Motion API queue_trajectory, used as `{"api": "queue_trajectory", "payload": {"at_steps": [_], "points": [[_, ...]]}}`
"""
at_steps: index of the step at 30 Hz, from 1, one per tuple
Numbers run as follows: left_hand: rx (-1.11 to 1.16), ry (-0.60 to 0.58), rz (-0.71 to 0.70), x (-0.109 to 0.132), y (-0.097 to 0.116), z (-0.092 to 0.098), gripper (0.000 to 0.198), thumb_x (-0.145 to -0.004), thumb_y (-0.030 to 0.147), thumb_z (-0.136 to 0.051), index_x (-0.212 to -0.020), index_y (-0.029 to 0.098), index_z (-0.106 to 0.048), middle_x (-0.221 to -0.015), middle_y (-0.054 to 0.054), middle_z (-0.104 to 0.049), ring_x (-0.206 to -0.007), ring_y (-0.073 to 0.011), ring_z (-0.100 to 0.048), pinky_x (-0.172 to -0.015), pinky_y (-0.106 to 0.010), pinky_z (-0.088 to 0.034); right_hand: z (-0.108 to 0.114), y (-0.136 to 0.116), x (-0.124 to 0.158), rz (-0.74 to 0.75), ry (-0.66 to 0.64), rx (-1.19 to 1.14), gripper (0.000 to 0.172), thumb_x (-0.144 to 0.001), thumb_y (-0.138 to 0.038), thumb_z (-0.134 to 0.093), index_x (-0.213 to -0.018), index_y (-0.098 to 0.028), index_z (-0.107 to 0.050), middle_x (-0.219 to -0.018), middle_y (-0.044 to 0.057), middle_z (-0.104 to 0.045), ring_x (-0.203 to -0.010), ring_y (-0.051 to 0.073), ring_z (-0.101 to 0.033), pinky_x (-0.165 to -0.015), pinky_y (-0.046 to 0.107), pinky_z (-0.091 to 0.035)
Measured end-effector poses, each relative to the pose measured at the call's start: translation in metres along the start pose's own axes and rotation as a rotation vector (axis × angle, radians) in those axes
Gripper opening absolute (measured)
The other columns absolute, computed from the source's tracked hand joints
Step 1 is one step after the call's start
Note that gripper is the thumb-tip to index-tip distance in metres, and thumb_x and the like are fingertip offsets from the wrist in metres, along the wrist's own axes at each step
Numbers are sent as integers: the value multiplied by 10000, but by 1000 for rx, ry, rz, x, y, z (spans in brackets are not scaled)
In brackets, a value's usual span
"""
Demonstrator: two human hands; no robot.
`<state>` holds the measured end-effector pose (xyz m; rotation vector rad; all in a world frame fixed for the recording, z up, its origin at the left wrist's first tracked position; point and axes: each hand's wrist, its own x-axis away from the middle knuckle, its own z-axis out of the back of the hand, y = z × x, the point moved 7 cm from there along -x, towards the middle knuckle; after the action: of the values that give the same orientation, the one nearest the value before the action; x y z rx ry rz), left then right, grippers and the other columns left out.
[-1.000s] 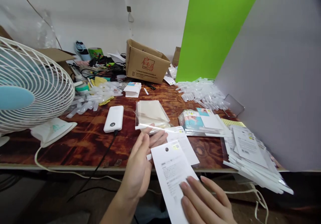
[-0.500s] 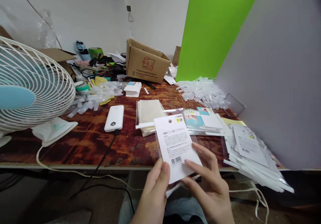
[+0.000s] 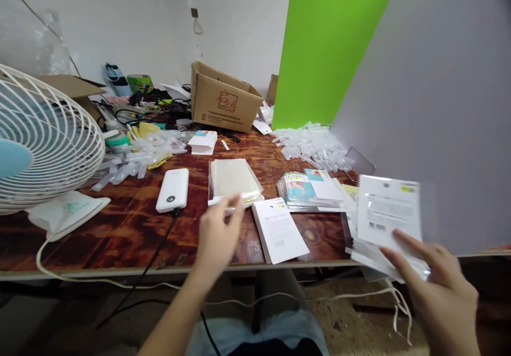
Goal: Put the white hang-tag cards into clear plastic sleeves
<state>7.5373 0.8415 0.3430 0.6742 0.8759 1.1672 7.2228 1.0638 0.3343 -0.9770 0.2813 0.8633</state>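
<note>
My left hand [image 3: 219,233] is at the front edge of a stack of clear plastic bags [image 3: 231,178], its fingers curled and blurred, so I cannot make out whether it grips one. Over at the right, my right hand [image 3: 435,276] holds a white printed card in a clear bag [image 3: 389,207] by its lower part, above a pile of bagged cards [image 3: 369,252]. Between the hands a stack of white printed cards [image 3: 279,231] lies near the table's front edge. Behind it are bagged cards with blue pictures [image 3: 301,188].
A white fan [image 3: 48,143] stands at the left, near a white power bank [image 3: 173,190] with a black cable. Translucent plastic pieces [image 3: 313,146] are heaped at the back right, beside a grey panel [image 3: 431,106]. A cardboard box [image 3: 225,100] sits at the back.
My hands have moved apart. The right hand has carried the bagged card to the right; the left has let go of it and moved to the clear bags. The view has shifted slightly.
</note>
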Motion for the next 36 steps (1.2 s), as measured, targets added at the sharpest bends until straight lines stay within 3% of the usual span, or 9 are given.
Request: {"api": "queue_trajectory", "payload": {"at_steps": [4, 6, 9, 13, 17, 22, 27, 32, 36], "points": [[-212, 181, 91, -62, -48, 26, 445, -805, 454, -550, -1120, 145, -608, -1148, -185, -643, -1067, -348, -578, -951, -483, -408, -12, 72, -24, 214, -101, 464, 616, -792, -755, -398, -894, -259, -750, -973, 170, -528, -994, 423, -563, -779, 616, -430], [-265, 151, 125, -78, -66, 27, 353, -730, 453, -630, -942, 173, -658, -987, -154, -698, -947, -345, -621, -870, -462, -445, -23, 73, -21, 255, -96, 478, 529, -845, -663, -413, -988, -258, -722, -1134, 196, -520, -1106, 436, -518, -786, 596, -442], [-289, 116, 150, -84, -78, 24, 220, -681, 432, -669, -720, 217, -643, -780, -87, -718, -813, -306, -648, -774, -401, -461, -47, 10, 3, 439, -60, 371, 387, -897, -475, -479, -1182, -249, -611, -1285, 160, -512, -1180, 376, -492, -932, 599, -399], [-274, 164, 161, -79, -79, 21, 208, -689, 405, -659, -759, 210, -633, -743, -62, -708, -743, -258, -651, -715, -351, -452, -101, -93, 49, 733, -308, 189, 552, -898, -389, -545, -1401, -210, -404, -1437, 107, -453, -1332, 306, -382, -1070, 499, -318], [-259, 192, 134, -77, -76, 22, 191, -733, 390, -601, -749, 204, -637, -800, -75, -704, -767, -244, -640, -731, -343, -445, -119, -124, 76, 859, -277, 65, 356, -908, -218, -522, -1259, -266, -557, -1306, 19, -597, -1288, 226, -470, -1146, 454, -208], [-182, 176, 106, -76, -72, 24, 223, -770, 404, -552, -758, 210, -664, -716, -54, -693, -721, -239, -628, -723, -335, -441, -111, -118, 83, 897, -187, -58, 327, -903, -91, -446, -1146, -223, -622, -1137, 9, -693, -1156, 183, -584, -1119, 431, -289], [-9, 198, 86, -70, -67, 26, 240, -785, 398, -533, -820, 203, -667, -784, -60, -702, -808, -247, -629, -798, -344, -443, -104, -124, 80, 881, -236, -61, 266, -920, -185, -468, -1122, -222, -637, -1185, 28, -670, -1153, 210, -587, -1070, 424, -354], [339, 218, 129, -44, -51, 22, 205, -820, 414, -467, -784, 213, -490, -990, -78, -689, -930, -224, -648, -775, -330, -509, -57, -141, 87, 933, -94, -141, 342, -873, -78, -409, -1122, -143, -633, -1090, 95, -703, -1157, 209, -596, -1054, 412, -390], [680, 81, 177, -13, -20, 7, 199, -849, 395, -495, -820, 228, -391, -1085, -92, -707, -984, -228, -685, -807, -379, -548, -34, -166, 98, 1002, -65, -128, 220, -906, -158, -489, -997, -228, -676, -1135, 9, -693, -1206, 191, -565, -1097, 377, -371]]}}
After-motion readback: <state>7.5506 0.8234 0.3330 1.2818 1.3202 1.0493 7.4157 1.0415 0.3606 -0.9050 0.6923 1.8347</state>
